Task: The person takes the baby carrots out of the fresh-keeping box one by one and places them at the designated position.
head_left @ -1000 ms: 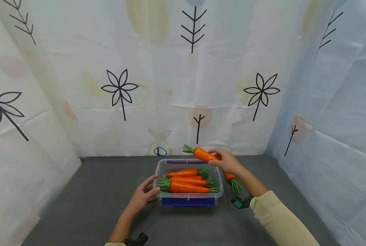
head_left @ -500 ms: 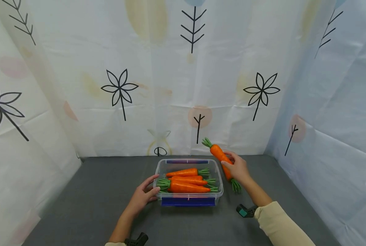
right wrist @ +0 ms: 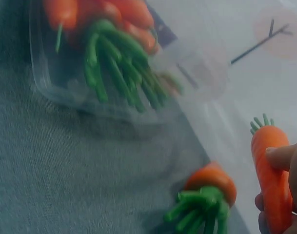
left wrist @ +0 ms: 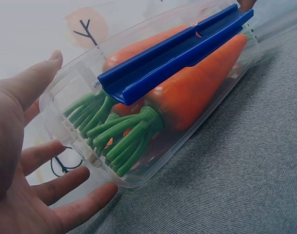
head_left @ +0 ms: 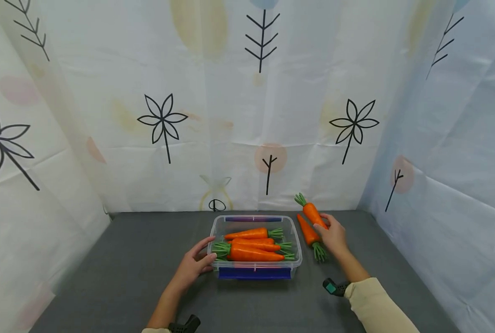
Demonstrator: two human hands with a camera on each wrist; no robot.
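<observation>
A clear plastic box (head_left: pixel 297 249) with blue clips holds several orange carrots (head_left: pixel 247 253) with green stalks. My left hand (head_left: pixel 194 265) rests against the box's left end; its fingers look spread and fairly straight in the left wrist view. To the right of the box, my right hand (head_left: pixel 334 235) grips a carrot (head_left: pixel 312 213) near its lower part, stalks pointing up and away. The right wrist view shows the thumb pressed on this held carrot (right wrist: pixel 270 156). Beside it, another carrot (head_left: pixel 307 230) lies on the table, stalks toward me.
The grey tabletop (head_left: pixel 131 273) runs back to a white printed cloth (head_left: pixel 214 115). Similar cloth walls (head_left: pixel 447 222) stand on the left and right sides.
My right hand has carried its carrot from above the box's back right corner to the right, past the carrot on the table, which shows more fully now. The left hand and box have stayed put.
</observation>
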